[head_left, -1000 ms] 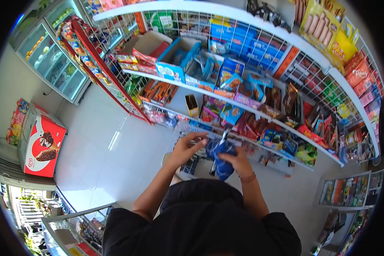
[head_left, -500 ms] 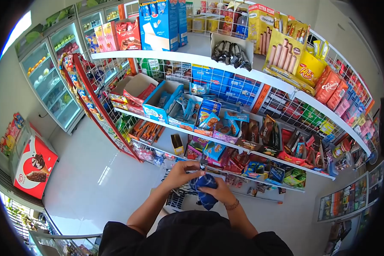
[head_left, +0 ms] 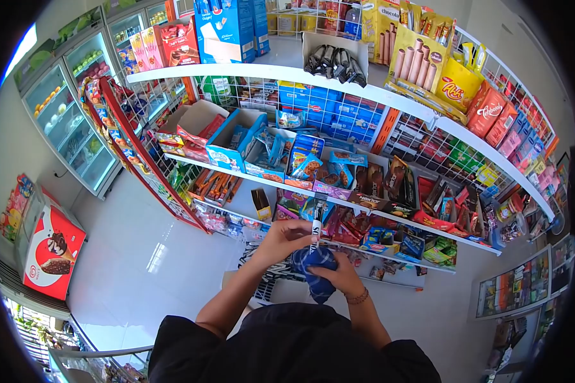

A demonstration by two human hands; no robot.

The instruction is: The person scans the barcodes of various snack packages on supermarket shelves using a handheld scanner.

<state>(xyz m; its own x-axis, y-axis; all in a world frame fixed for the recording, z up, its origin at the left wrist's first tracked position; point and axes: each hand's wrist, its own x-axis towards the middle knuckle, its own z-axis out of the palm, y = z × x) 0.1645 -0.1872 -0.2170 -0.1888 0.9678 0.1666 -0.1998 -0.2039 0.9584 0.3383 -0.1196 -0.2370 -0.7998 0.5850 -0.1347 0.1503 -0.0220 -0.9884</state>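
Note:
My left hand (head_left: 286, 241) pinches a slim tube-like item (head_left: 317, 220) between thumb and fingers. It is black at the top with a white band and dark letters, and stands upright. My right hand (head_left: 342, 273) is closed around a blue checked cloth (head_left: 322, 288). The cloth bunches just below the tube, against its lower end as far as I can see. Beneath my hands, a carton (head_left: 289, 292) holds many similar black-and-white items, partly hidden by my arms.
Ahead stands a white shelf rack (head_left: 268, 75) with boxed snacks. An open white box (head_left: 336, 46) of black-ended items sits on its top. To the left are a red rack (head_left: 148, 159), glass-door fridges (head_left: 76, 115) and a red ice cream freezer (head_left: 51, 252).
The tube has risen and turned, so its white lettered band now shows. The cloth has slid down to its lower end. My view has shifted slightly.

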